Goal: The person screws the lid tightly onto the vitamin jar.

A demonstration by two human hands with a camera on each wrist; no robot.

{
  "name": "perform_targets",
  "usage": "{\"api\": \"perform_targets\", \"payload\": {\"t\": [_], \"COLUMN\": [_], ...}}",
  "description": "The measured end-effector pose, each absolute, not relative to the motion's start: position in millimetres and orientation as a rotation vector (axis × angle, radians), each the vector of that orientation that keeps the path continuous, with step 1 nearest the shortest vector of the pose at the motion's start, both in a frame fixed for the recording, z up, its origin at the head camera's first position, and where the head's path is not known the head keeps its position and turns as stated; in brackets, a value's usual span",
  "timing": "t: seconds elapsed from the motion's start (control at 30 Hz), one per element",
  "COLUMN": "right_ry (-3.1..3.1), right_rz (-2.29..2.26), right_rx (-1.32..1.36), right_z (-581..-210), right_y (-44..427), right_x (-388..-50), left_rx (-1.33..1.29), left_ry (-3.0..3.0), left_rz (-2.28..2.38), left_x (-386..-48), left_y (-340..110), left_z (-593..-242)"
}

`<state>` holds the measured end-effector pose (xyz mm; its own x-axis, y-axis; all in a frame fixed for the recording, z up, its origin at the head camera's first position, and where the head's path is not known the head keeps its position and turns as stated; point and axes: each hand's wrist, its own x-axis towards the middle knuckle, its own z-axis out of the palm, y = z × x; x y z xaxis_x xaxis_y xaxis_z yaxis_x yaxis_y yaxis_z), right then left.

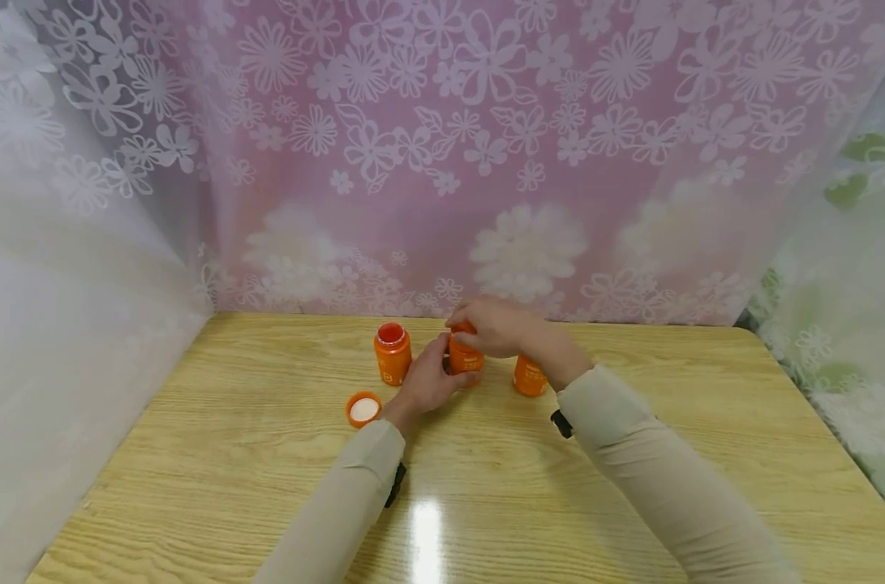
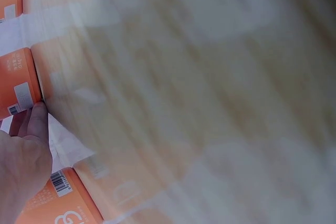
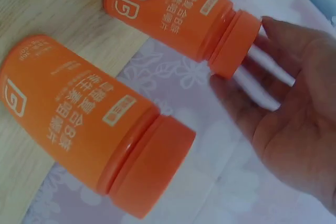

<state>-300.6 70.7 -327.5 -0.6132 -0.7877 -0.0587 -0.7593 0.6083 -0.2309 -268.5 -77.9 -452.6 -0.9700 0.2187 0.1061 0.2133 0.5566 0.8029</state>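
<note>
The middle orange pill bottle (image 1: 466,359) stands upright on the table. My left hand (image 1: 429,380) grips its body; in the right wrist view the left thumb lies across the label. From above, my right hand (image 1: 496,326) holds its orange screw cap (image 3: 235,44) between thumb and fingers, and the cap sits on the bottle's neck. Left of it is an uncapped orange bottle (image 1: 393,357), its mouth showing. A loose cap (image 1: 363,409) lies inside up, white liner visible, near my left wrist. To the right stands a capped bottle (image 3: 89,119), partly hidden by my right forearm in the head view.
All of this is on a light wood-grain table (image 1: 632,487). A pink and white flowered curtain (image 1: 427,203) hangs right behind the table's back edge, with pale sheets at both sides. Glare shows on the front of the table.
</note>
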Motion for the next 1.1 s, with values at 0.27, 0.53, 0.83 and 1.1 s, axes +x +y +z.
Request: {"api": "perform_targets", "payload": {"t": [0.27,0.53,0.83,1.1], "right_ry": [2.845,2.587,2.773,2.678], "right_rz": [0.026,-0.205,-0.157,-0.273], "right_rx": [-0.938,-1.276,-1.184,-1.203], "right_z": [-320,-313,-330,-321], "right_y": [68,74,67,72], "right_x": [-290,-295,-293,-298], "left_rx": [0.379,0.387,0.402,0.414], "left_ry": [2.747,2.775,2.787,2.772], "left_rz": [1.445,1.43,1.434,1.442], "left_x": [-267,-268,-268,-267], "left_y": [-77,-77,-78,-78], "left_z": [-452,-452,-453,-454]}}
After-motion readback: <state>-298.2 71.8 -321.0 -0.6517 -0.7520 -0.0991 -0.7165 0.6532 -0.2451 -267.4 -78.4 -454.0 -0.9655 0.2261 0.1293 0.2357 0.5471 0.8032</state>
